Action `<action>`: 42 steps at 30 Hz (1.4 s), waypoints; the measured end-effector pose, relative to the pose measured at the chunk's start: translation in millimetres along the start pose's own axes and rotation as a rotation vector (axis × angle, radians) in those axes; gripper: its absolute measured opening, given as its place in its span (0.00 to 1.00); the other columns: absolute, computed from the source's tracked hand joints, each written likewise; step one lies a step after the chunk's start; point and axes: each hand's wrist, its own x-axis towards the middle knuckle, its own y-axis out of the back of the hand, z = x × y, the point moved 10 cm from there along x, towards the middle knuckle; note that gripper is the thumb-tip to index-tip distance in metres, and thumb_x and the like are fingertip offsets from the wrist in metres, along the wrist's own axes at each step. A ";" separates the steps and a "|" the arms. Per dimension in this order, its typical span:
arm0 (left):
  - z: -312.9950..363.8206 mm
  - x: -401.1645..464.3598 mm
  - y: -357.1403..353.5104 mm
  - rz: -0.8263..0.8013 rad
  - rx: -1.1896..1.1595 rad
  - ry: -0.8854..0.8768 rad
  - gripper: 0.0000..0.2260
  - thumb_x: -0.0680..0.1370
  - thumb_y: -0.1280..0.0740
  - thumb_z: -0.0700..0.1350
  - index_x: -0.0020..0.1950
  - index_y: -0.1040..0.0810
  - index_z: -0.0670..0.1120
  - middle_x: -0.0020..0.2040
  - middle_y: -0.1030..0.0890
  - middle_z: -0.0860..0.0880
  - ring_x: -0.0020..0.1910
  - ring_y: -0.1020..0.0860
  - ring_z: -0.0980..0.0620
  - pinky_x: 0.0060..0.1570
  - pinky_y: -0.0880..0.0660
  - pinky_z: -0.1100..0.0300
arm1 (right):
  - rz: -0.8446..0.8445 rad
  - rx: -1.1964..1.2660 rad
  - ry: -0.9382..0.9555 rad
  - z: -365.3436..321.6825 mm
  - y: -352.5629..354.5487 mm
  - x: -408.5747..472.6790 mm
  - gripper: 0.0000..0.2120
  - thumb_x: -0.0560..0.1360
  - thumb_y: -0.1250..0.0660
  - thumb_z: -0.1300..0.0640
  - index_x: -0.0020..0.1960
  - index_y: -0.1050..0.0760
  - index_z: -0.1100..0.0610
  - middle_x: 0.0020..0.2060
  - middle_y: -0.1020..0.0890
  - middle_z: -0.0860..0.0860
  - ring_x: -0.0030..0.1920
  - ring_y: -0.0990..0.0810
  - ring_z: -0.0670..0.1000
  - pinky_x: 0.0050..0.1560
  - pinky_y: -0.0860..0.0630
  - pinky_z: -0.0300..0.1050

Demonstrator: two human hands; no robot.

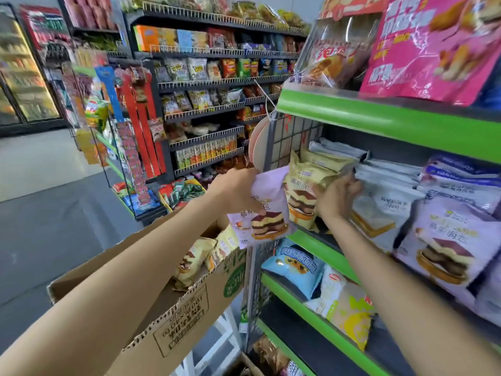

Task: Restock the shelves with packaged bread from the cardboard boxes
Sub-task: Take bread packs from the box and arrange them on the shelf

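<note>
My left hand [235, 191] grips a lilac bread packet [267, 210] with a layered cake picture, holding it in front of the left end of the green-edged shelf [311, 240]. My right hand [337, 196] reaches into that shelf, fingers closed on the edge of a white bread packet [379, 204] beside standing yellow packets [307, 191]. More lilac packets [447, 240] lean at the shelf's right. Below my left arm an open cardboard box [189, 308] holds several yellow bread packets [195, 259].
A blue packet [295, 267] and a yellow-white packet [347, 313] lie on the lower shelf. Large pink bags [428, 47] fill the top shelf. A white stool [217, 346] stands under the box. Snack racks [217, 104] line the aisle behind; grey floor lies to the left.
</note>
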 end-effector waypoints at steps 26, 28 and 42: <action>268.7 33.5 -133.4 -0.228 -0.550 -0.257 0.33 0.69 0.24 0.42 0.65 0.39 0.39 0.45 0.25 0.44 0.47 0.24 0.45 0.40 0.34 0.59 | 0.136 -0.022 -0.010 165.7 176.1 -51.9 0.44 0.73 0.29 0.58 0.77 0.54 0.62 0.74 0.43 0.57 0.74 0.41 0.53 0.65 0.40 0.36; 273.0 32.0 -137.3 -0.211 -0.544 -0.252 0.31 0.71 0.27 0.39 0.69 0.40 0.38 0.49 0.23 0.39 0.51 0.23 0.42 0.40 0.34 0.61 | 0.259 -0.148 0.111 154.2 176.5 -59.4 0.42 0.76 0.32 0.58 0.78 0.58 0.54 0.75 0.48 0.43 0.73 0.45 0.38 0.68 0.37 0.41; 254.0 23.9 -132.7 -0.205 -0.485 -0.283 0.24 0.75 0.35 0.35 0.70 0.36 0.43 0.58 0.21 0.42 0.55 0.23 0.42 0.50 0.27 0.57 | 0.146 -0.583 0.316 117.9 154.0 -63.0 0.29 0.56 0.23 0.67 0.57 0.22 0.58 0.60 0.22 0.58 0.60 0.22 0.58 0.52 0.21 0.48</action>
